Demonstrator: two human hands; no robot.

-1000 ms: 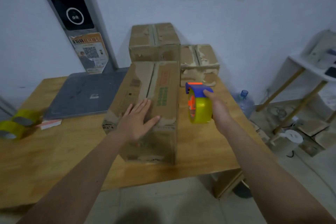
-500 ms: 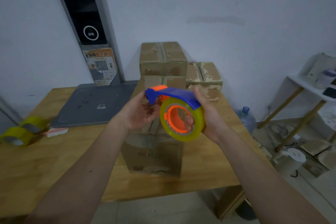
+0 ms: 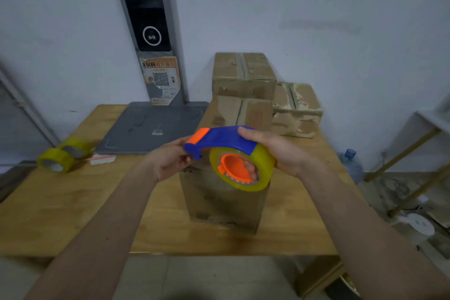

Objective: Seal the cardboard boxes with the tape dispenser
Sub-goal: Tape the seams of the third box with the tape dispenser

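Note:
A blue and orange tape dispenser [image 3: 220,140] with a yellowish tape roll [image 3: 264,168] is held above the nearest cardboard box [image 3: 222,197]. My right hand [image 3: 280,153] grips the roll, thumb on the blue guard and fingertips inside the orange core. My left hand [image 3: 168,161] pinches at the dispenser's front end, just under the orange tip. Two more cardboard boxes stand behind: a tall one [image 3: 243,75] and a lower, worn one [image 3: 295,109] to its right. All three rest on the wooden table [image 3: 73,207].
Two spare tape rolls [image 3: 62,157] and a slip of paper [image 3: 102,159] lie at the table's left. A grey scale platform [image 3: 151,126] with an upright column [image 3: 146,27] stands at the back. A water bottle [image 3: 350,163] and a white shelf [image 3: 428,124] are on the right.
My left hand left the box top and came up to the dispenser's front end. My right hand turned the dispenser sideways and brought it over the box. The view tilted up.

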